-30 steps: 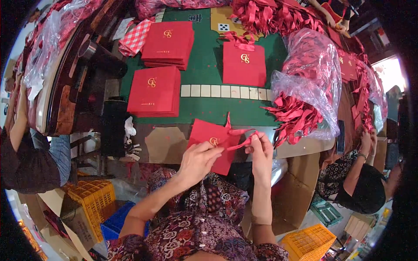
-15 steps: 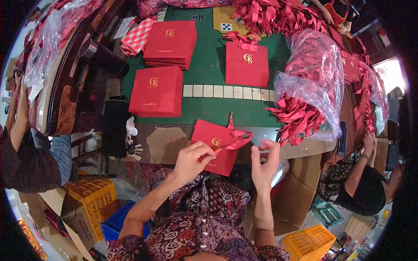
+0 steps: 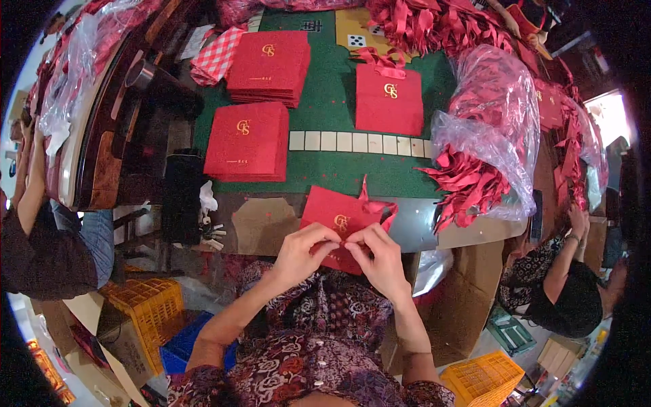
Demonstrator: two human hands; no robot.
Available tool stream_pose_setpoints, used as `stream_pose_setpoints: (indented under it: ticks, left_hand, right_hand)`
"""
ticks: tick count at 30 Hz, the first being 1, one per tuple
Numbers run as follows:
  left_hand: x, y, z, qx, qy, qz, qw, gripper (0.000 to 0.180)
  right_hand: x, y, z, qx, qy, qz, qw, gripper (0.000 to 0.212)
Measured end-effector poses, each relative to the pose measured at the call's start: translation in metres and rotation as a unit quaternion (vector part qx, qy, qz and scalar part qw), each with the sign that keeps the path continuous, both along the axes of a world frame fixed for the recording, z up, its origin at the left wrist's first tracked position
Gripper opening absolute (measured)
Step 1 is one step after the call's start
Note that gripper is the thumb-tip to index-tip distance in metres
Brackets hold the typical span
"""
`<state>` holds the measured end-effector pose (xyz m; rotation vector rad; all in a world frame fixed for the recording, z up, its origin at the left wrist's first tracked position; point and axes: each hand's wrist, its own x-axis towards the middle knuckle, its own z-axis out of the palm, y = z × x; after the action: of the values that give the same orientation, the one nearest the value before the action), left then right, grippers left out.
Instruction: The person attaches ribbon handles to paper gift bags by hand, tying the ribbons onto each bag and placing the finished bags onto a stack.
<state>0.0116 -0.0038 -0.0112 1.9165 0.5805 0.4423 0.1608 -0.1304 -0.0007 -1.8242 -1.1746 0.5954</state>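
Observation:
A red paper bag (image 3: 322,203) with a gold emblem lies tilted at the near table edge, in front of my body. A red ribbon (image 3: 388,214) trails from its upper right side. Over the bag's lower half, my left hand (image 3: 298,256) and my right hand (image 3: 381,261) meet, thumbs and forefingers pinched together. Between their fingertips is a bit of the red ribbon, mostly hidden by the fingers. Farther back lies another red bag (image 3: 388,108) with ribbon handles at its top.
Two stacks of red bags, a far stack (image 3: 268,68) and a nearer stack (image 3: 247,142), lie on the green tabletop (image 3: 322,173). At right, red ribbons (image 3: 468,180) spill from a clear plastic sack (image 3: 522,149). Other people work left and right. Yellow crates (image 3: 485,380) stand below.
My right hand has moved left and closed, from open fingers beside the bag to a pinch against my left fingertips. My left hand keeps its pinch. The view has shifted slightly.

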Motion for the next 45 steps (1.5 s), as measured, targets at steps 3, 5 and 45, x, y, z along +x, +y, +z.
stream_pose_setpoints:
  ticks: [3, 5, 45]
  left_hand:
    - [-0.002, 0.000, -0.003, -0.009, -0.005, 0.012, 1.000, 0.011]
    - [-0.002, -0.001, -0.005, -0.006, -0.013, 0.018, 1.000, 0.011]
    - [0.021, 0.044, -0.007, 0.208, 0.106, 0.000, 0.972, 0.042]
  right_hand:
    - [-0.003, -0.001, 0.001, 0.005, -0.029, -0.004, 1.000, 0.014]
    - [-0.001, -0.003, -0.001, -0.005, -0.039, -0.007, 0.999, 0.015]
    - [-0.021, 0.050, -0.026, -0.006, -0.117, -0.149, 0.982, 0.012]
